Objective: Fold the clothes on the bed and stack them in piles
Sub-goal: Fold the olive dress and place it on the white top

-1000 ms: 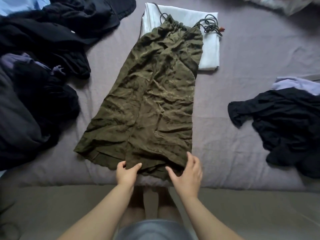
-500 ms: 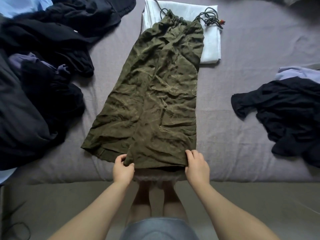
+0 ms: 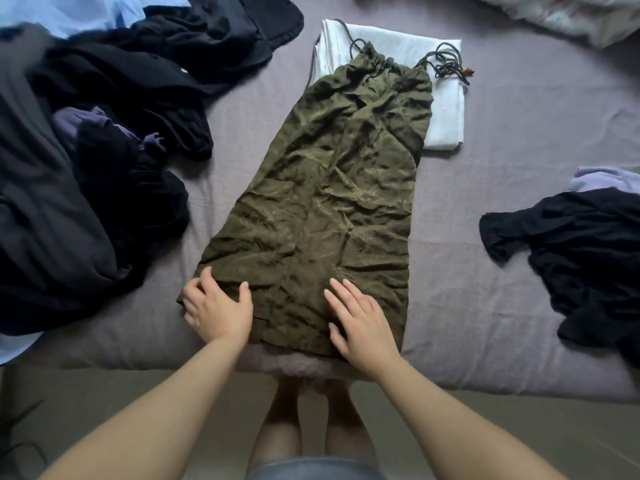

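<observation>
Both hands (image 3: 221, 308) flat on skirt (image 3: 325, 209) hem

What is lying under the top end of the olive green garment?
A folded white cloth lies under the olive green garment's drawstring end, on the bed sheet. Its covered left part cannot be seen.

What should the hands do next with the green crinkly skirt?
Probably fold the crinkled olive-green drawstring skirt upward: it lies flat on the mauve bedsheet, and the left hand and right hand rest open on its near hem, so lifting that hem toward the waistband seems likeliest.
</observation>
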`<state>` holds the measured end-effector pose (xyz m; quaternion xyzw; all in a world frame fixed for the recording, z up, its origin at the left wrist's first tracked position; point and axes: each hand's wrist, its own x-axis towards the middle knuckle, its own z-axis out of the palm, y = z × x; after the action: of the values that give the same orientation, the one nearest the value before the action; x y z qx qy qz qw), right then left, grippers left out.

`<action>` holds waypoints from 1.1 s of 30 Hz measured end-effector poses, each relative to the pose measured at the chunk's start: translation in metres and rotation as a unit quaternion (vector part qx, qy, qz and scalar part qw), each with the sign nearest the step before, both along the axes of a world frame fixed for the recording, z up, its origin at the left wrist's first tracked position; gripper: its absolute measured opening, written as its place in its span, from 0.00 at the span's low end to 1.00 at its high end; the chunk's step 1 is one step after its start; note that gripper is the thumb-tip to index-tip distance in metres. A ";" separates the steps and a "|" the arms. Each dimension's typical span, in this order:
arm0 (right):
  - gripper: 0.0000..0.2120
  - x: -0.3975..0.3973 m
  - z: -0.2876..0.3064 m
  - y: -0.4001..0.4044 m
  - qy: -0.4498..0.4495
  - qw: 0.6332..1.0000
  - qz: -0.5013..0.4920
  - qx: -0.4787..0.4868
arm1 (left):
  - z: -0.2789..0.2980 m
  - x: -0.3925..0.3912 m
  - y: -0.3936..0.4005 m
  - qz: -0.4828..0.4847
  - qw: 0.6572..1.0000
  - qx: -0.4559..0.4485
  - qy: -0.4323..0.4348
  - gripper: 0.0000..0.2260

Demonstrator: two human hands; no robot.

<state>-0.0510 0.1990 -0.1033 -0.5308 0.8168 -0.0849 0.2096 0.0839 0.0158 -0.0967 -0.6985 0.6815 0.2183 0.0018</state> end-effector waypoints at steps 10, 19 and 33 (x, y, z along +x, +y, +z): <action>0.32 -0.032 0.012 -0.172 -0.100 0.992 -0.014 0.073 | -0.015 0.022 -0.070 0.019 0.990 0.131 -0.058 0.20; 0.22 -0.066 -0.001 -0.270 0.082 0.959 0.222 0.157 | 0.014 0.044 -0.028 -0.082 0.989 0.022 0.124 0.06; 0.17 -0.179 0.041 -0.137 0.242 0.920 0.304 0.047 | 0.019 -0.006 0.078 -0.422 0.879 -0.018 0.221 0.07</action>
<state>-0.2305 0.0617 -0.0624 -0.7472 0.6453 0.1522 0.0464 0.0782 0.0938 -0.0782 -0.2781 0.8983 0.3331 -0.0693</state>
